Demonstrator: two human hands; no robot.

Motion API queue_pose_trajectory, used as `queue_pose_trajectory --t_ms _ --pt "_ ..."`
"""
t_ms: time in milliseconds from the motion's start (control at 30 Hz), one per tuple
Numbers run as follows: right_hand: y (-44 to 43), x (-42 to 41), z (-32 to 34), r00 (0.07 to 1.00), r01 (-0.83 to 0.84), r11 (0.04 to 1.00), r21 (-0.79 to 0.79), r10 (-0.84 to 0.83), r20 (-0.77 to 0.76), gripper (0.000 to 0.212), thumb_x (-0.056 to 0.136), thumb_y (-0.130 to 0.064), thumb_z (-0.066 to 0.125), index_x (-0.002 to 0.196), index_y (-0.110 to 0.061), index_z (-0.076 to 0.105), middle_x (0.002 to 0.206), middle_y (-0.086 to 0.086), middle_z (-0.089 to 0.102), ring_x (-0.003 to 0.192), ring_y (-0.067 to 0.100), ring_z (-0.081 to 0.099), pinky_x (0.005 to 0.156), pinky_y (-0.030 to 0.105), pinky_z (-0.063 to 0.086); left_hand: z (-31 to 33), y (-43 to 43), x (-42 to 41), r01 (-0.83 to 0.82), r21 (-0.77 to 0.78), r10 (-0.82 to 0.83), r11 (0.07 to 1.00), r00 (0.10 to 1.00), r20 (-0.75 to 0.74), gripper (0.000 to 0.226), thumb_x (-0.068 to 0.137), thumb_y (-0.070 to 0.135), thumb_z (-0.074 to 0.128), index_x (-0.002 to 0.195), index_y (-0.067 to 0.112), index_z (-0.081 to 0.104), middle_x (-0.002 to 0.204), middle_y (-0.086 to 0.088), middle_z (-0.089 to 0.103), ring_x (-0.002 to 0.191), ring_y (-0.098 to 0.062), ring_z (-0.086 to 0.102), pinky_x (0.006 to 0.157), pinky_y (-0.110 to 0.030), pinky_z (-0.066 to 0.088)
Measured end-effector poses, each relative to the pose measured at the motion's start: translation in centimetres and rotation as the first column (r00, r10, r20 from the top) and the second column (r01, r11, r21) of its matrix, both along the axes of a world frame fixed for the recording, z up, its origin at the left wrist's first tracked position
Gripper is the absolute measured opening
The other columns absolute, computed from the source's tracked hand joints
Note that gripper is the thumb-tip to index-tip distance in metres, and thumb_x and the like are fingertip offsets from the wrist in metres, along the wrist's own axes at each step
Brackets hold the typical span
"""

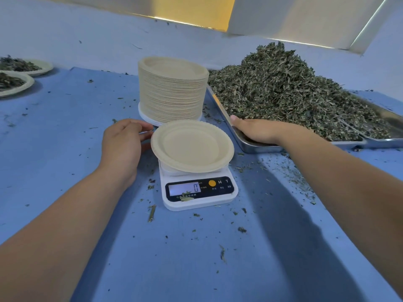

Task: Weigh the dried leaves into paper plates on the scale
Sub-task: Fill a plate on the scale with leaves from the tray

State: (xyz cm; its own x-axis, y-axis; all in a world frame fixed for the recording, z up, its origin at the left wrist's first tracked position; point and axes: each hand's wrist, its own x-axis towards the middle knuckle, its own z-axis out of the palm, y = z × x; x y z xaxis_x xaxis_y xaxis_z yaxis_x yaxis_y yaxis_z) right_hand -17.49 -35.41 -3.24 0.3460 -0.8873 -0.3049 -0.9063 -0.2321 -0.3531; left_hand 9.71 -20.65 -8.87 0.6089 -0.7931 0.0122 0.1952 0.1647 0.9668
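Your empty beige paper plate (192, 147), crimped at the rim, sits on the white scale (199, 192) reading 0, your left hand (123, 144) loosely curled and holding nothing just left of it, your right hand (257, 130) flat with straight fingers in the steel tray (257, 148) of heaped grey-green dried leaves (283, 90) to the right.

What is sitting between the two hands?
In the head view, an empty paper plate on the white scale sits between the left hand and the right hand.

Plate (192, 147) on scale (199, 192), seemingly 0.
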Motion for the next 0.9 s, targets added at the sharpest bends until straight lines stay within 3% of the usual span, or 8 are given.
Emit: queue_pose_trajectory --t_ms 33,100,200,300,400,567,833,900 --pt "0.2 0.5 -0.1 0.999 -0.028 0.999 -0.044 0.027 -0.023 0.078 0.091 -0.082 0.011 0.134 -0.04 0.059 0.133 -0.008 0.064 0.124 0.006 0.058 0.103 0.035 0.034 0.0 0.0 0.0 0.003 0.003 -0.003 1.0 1.0 0.003 0.027 0.092 0.001 0.043 0.09 0.003 0.07 0.105 -0.024 0.074 0.098 -0.034 0.074 0.072 -0.033 0.059" --pt "0.9 1.0 -0.4 0.989 -0.077 0.988 -0.135 0.059 -0.135 0.086 0.093 -0.079 0.008 0.146 -0.025 0.05 0.151 0.005 0.049 0.141 0.028 0.043 0.112 0.043 0.031 -0.1 -0.1 0.0 0.007 0.008 -0.007 1.0 1.0 0.006 0.027 0.091 0.002 0.043 0.091 0.003 0.07 0.106 -0.024 0.074 0.098 -0.034 0.075 0.072 -0.033 0.059" --pt "2.1 0.3 -1.0 0.987 -0.105 0.949 -0.298 0.064 -0.145 0.078 0.098 -0.073 0.012 0.087 -0.015 0.063 0.095 0.012 0.068 0.097 0.032 0.064 0.083 0.041 0.047 -0.2 -0.1 0.1 0.013 0.005 -0.013 1.0 1.0 0.018 0.027 0.091 0.002 0.043 0.091 0.003 0.07 0.106 -0.024 0.074 0.098 -0.034 0.074 0.071 -0.034 0.059" --pt "3.4 -0.7 -1.8 0.993 -0.097 0.861 -0.499 0.05 -0.106 0.07 0.102 -0.064 0.02 0.066 -0.012 0.049 0.065 0.012 0.058 0.064 0.031 0.058 0.059 0.036 0.047 -0.3 -0.1 0.1 0.019 0.004 -0.019 1.0 0.999 0.026 0.027 0.09 0.003 0.043 0.094 0.001 0.07 0.107 -0.025 0.074 0.098 -0.036 0.074 0.07 -0.034 0.058" --pt "4.0 -0.6 -2.7 0.996 -0.092 0.807 -0.583 0.065 -0.067 0.063 0.104 -0.058 0.025 0.063 -0.014 0.046 0.058 0.007 0.053 0.056 0.027 0.052 0.05 0.031 0.036 -0.4 -0.2 0.1 0.022 0.006 -0.022 1.0 0.999 0.039 0.028 0.09 0.003 0.043 0.095 0.0 0.07 0.105 -0.023 0.074 0.098 -0.036 0.074 0.071 -0.034 0.058" --pt "2.3 -0.3 -1.9 0.996 -0.071 0.882 -0.466 0.091 0.02 0.061 0.105 -0.055 0.033 0.059 -0.015 0.04 0.05 0.003 0.042 0.049 0.023 0.041 0.052 0.031 0.034 -0.4 -0.2 0.2 0.023 0.007 -0.023 1.0 0.999 0.046 0.027 0.089 0.005 0.044 0.09 0.004 0.071 0.102 -0.021 0.076 0.098 -0.035 0.074 0.077 -0.038 0.061" --pt "0.4 -0.3 -0.5 0.991 0.068 0.898 -0.435 -0.009 0.135 0.058 0.105 -0.053 0.035 0.063 -0.015 0.047 0.059 0.003 0.049 0.057 0.023 0.048 0.057 0.03 0.035 -0.3 -0.1 0.1 0.004 0.0 -0.004 1.0 0.999 0.035 0.028 0.088 0.005 0.044 0.085 0.007 0.072 0.093 -0.014 0.078 0.091 -0.029 0.076 0.068 -0.028 0.06" --pt "0.5 0.0 -0.9 0.997 0.039 0.901 -0.432 -0.007 0.075 0.059 0.105 -0.053 0.035 0.061 -0.015 0.047 0.06 0.004 0.053 0.059 0.023 0.051 0.055 0.029 0.034 -0.3 -0.1 0.1 0.007 0.006 -0.008 1.0 0.999 0.042 0.028 0.088 0.005 0.044 0.087 0.006 0.072 0.094 -0.014 0.078 0.091 -0.029 0.076 0.068 -0.028 0.059"
